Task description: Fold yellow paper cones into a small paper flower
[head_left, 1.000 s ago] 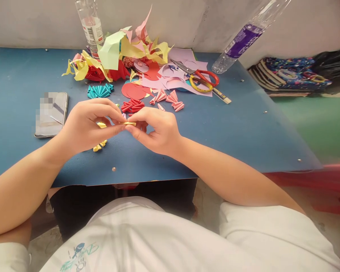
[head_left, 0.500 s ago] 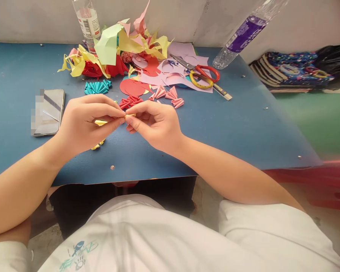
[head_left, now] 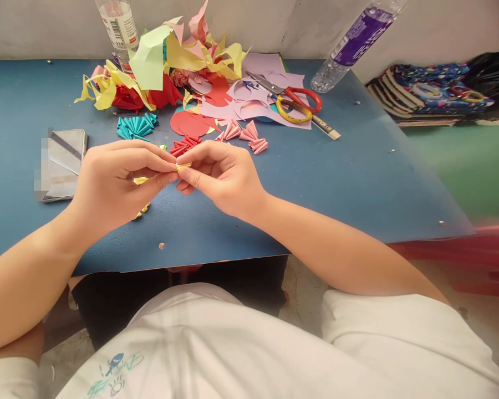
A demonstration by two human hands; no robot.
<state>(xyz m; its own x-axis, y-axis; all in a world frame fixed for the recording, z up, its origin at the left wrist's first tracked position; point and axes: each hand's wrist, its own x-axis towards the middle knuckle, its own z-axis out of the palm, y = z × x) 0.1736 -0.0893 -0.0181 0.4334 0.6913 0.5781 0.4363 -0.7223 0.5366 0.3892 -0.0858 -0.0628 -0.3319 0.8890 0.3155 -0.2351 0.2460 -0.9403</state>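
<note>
Both hands meet over the blue table (head_left: 336, 183) and pinch one small folded yellow paper piece (head_left: 183, 164). My left hand (head_left: 116, 183) grips its left end with thumb and fingers closed. My right hand (head_left: 220, 174) pinches the right end, fingers curled. More yellow folded bits (head_left: 143, 208) lie under my left hand. Just beyond the hands sit folded red pieces (head_left: 183, 145), teal pieces (head_left: 135, 126) and pink pieces (head_left: 249, 136).
A heap of cut coloured paper scraps (head_left: 170, 66) fills the table's far middle, with red-and-yellow scissors (head_left: 293, 102) and a glue stick (head_left: 326, 127) beside it. A phone (head_left: 62, 163) lies at left. Two clear bottles (head_left: 116, 25) (head_left: 349, 47) stand at the back.
The hands have drawn closer together on the yellow piece, so less of it shows between the fingertips. The view has tilted slightly; nothing on the table has moved.
</note>
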